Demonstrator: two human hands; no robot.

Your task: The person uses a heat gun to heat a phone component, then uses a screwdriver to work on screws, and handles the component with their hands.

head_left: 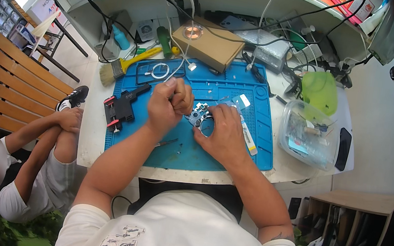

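Note:
On the blue work mat point(166, 158), my left hand point(170, 105) is curled into a fist over the middle. Whatever its fingers pinch is hidden. Close on its right, my right hand point(225, 135) has thumb and fingers bent around a small silver part with round openings point(199, 115), steadying it against the mat. A thin tool point(167, 142), perhaps tweezers, lies below the hands. Left of them sits a black and red clamp-like holder point(125, 108). A white and yellow strip point(249, 140) lies just right of my right hand.
A brush with a yellow handle point(138, 58), a cardboard box point(207, 44) and tangled cables occupy the back. At the right are a clear plastic tub point(306, 139), a green pouch point(320, 92) and a black phone point(343, 149). Another person point(42, 171) sits at the left.

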